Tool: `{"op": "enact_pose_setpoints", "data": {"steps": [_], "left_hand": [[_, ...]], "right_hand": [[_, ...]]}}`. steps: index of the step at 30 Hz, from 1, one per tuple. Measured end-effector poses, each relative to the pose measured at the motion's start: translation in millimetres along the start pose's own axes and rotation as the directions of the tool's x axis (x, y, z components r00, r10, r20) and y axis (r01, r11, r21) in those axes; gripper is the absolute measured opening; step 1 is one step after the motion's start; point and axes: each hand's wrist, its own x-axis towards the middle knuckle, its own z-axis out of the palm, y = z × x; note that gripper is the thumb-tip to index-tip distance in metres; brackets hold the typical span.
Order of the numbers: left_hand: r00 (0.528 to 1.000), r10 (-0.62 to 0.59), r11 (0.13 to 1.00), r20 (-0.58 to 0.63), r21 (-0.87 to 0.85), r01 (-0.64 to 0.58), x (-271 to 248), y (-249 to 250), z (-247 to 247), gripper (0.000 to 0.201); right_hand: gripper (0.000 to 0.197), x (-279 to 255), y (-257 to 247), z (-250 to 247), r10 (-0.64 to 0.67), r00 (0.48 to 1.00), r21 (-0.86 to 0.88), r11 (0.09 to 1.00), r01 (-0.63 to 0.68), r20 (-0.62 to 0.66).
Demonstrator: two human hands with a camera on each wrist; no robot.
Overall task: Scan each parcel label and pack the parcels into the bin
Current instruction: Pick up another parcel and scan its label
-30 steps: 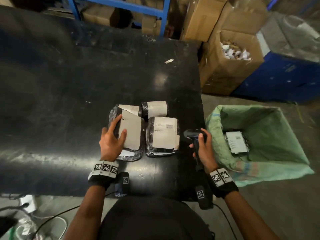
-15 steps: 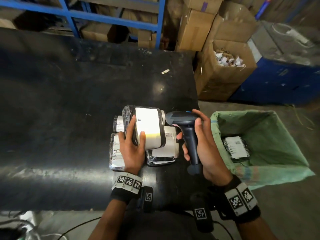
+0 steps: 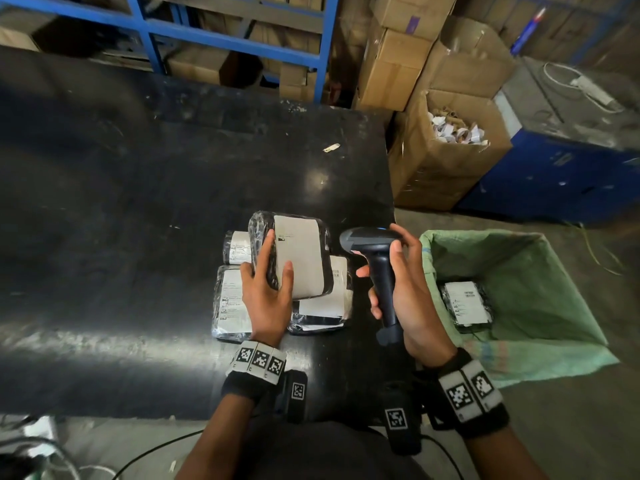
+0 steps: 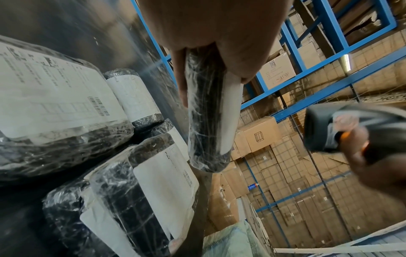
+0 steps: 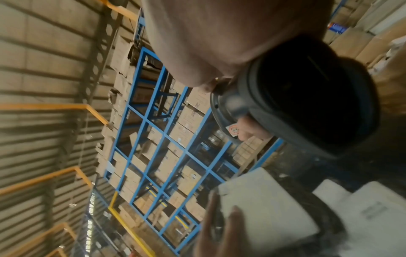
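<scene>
My left hand (image 3: pixel 268 292) grips a black plastic-wrapped parcel (image 3: pixel 298 254) with a white label, lifted and tilted above the table; the left wrist view shows that parcel (image 4: pixel 208 113) edge-on between thumb and fingers. My right hand (image 3: pixel 401 289) holds a black handheld scanner (image 3: pixel 372 251) upright, its head close to the held parcel's right edge; the scanner (image 5: pixel 307 104) fills the right wrist view. Three more wrapped parcels (image 3: pixel 233 299) lie on the black table (image 3: pixel 138 202) under the held one. One parcel (image 3: pixel 465 303) lies in the green-lined bin (image 3: pixel 554 271).
The bin stands on the floor right of the table's edge. An open cardboard box (image 3: pixel 446 157) of paper scraps and a blue container (image 3: pixel 561 174) stand behind it. Blue shelving (image 3: pixel 225 32) with cartons runs along the table's far side. A small scrap (image 3: pixel 331 147) lies on the table.
My left hand picked a parcel off the pile and raised it with its label up. My right hand brought the scanner up from the table's edge to the parcel's right side.
</scene>
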Motion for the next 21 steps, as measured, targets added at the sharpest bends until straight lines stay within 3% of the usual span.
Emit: {"op": "enact_pose_setpoints", "data": {"steps": [4,10,14,16,19,21], "left_hand": [[1.000,-0.011,1.000,-0.022,0.012,0.011,0.1,-3.2,-2.9,0.060],[0.999,-0.007,0.999,-0.040,0.045,0.009,-2.2,-10.5,-9.4,0.060],[0.999,-0.023,0.997,-0.045,0.069,0.026,-5.3,-14.3,-12.3,0.061],[0.999,-0.026,0.996,-0.042,0.083,0.030,-6.6,-14.5,-12.4,0.061],[0.999,-0.035,0.995,-0.036,0.095,0.039,-9.1,-12.6,-10.9,0.061],[0.999,-0.035,0.994,-0.029,0.103,0.038,-11.1,-10.2,-8.5,0.061]], "right_hand": [[0.029,18.9,47.9,-24.7,0.108,0.989,-0.189,0.974,-0.126,-0.101],[0.041,46.3,155.0,-64.0,0.358,0.912,-0.391,0.825,-0.409,-0.200],[0.043,49.0,195.8,-66.5,0.399,0.893,-0.328,0.832,-0.449,-0.208],[0.043,50.7,203.0,-61.1,0.369,0.908,-0.287,0.864,-0.414,-0.197],[0.053,49.6,211.7,-55.3,0.313,0.932,-0.384,0.850,-0.360,-0.181],[0.054,48.7,212.9,-55.2,0.347,0.923,-0.389,0.837,-0.385,-0.167]]}}
